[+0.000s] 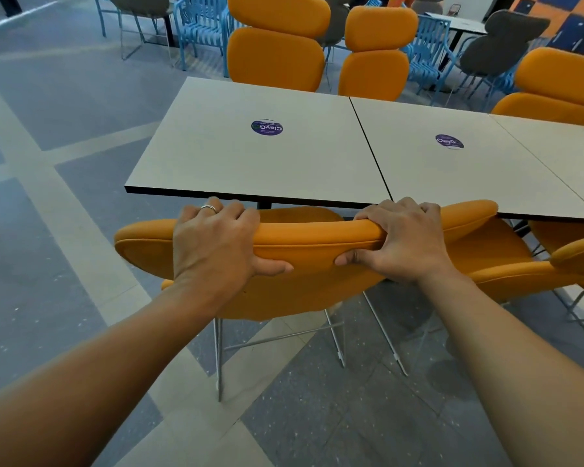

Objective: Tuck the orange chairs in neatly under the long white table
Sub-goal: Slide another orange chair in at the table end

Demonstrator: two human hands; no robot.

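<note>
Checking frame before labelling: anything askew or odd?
Held chair sits skewed: its back's right end reaches the table edge, the left end stands off it. The left hand and right hand grip its back. No spill or damage visible.

Left hand point(216, 244), right hand point(406, 241) on chair point(317, 238)

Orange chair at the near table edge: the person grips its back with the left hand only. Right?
No. The head view shows both hands gripping the chair back: left hand and right hand, at the near table edge.
</note>
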